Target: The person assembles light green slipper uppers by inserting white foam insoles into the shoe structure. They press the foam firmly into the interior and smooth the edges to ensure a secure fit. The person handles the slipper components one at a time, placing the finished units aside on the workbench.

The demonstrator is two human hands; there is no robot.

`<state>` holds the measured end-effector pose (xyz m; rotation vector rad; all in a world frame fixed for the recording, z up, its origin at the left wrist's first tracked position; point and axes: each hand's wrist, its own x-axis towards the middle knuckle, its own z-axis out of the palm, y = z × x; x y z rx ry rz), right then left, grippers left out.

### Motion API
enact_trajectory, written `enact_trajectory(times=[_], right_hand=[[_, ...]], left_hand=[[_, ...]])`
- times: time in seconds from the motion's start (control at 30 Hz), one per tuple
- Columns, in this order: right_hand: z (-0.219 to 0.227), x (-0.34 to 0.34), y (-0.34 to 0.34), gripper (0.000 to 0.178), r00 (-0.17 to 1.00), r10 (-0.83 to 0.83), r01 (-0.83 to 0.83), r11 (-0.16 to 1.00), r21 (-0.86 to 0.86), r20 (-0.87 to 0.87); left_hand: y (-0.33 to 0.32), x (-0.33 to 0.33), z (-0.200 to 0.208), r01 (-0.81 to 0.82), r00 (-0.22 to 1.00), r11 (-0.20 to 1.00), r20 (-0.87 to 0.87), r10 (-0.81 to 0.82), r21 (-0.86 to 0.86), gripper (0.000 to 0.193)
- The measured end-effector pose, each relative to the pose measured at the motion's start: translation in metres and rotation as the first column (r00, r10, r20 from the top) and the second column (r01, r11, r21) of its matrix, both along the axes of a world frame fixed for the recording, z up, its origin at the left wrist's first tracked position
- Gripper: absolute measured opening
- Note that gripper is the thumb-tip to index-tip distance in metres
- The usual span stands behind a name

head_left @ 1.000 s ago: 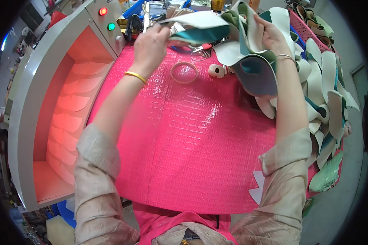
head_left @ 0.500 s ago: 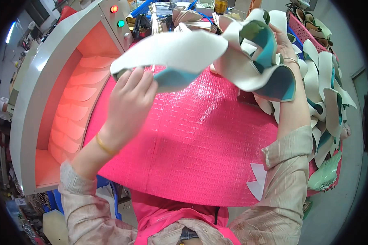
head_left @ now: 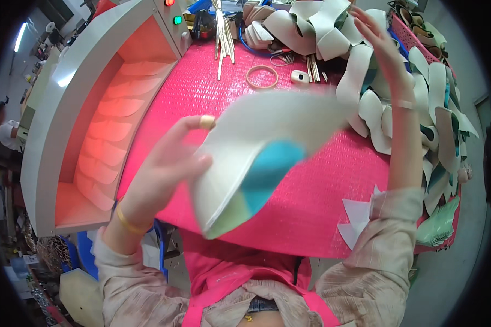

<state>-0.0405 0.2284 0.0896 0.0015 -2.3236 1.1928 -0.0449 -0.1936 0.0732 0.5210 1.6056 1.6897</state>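
A curved, leather-like white piece (head_left: 256,122) with a teal and pale green reverse is held over the table. My left hand (head_left: 172,171) pinches its left edge between thumb and fingers, and the piece is blurred by motion. My right hand (head_left: 387,60) is raised beside a loose heap of similar white pieces (head_left: 333,41) at the back right. Its fingers are stretched out, and nothing shows in it. More white and teal pieces (head_left: 433,103) lie piled along the right edge, past my right forearm.
The glowing heater box (head_left: 46,147) on the left holds a row of flat pieces. On the pink table (head_left: 163,120) lie a tape roll (head_left: 262,77), a small white device (head_left: 299,77), thin sticks (head_left: 223,41) and white paper scraps (head_left: 356,215). A pink basket (head_left: 414,41) stands at far right.
My left hand has swung the piece down and nearer, away from the bunch. The bunch that my right hand held now lies at the back right, and that hand's fingers have opened.
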Motion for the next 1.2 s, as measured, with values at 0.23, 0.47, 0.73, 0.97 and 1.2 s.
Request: enact_trajectory(times=[0.23,0.47,0.73,0.97,1.2], right_hand=[[-0.099,0.095,-0.159,0.09,0.673,0.713,-0.45,0.185,-0.874,-0.196],[-0.073,0.162,-0.21,0.031,0.95,0.249,0.027,0.537,-0.843,0.19],[-0.044,0.222,-0.216,0.039,0.795,0.58,-0.291,0.62,-0.728,0.177],[-0.116,0.257,-0.199,0.057,0.759,0.65,-0.311,0.417,-0.854,0.041],[-0.136,0.271,-0.185,0.042,0.934,-0.074,0.206,0.91,-0.359,0.349]], left_hand=[[0.014,0.07,-0.1,-0.206,0.779,0.84,0.604,-0.17,0.503,0.03],[-0.004,0.086,-0.11,-0.037,0.893,0.961,-0.422,0.154,0.273,0.081],[0.014,0.093,-0.031,0.472,0.868,0.881,-0.17,-0.467,-0.011,0.028],[0.019,0.106,-0.065,0.277,0.961,0.942,-0.043,-0.274,0.188,0.034],[0.065,0.043,-0.159,0.117,0.845,0.988,-0.513,-0.151,-0.098,0.041]])
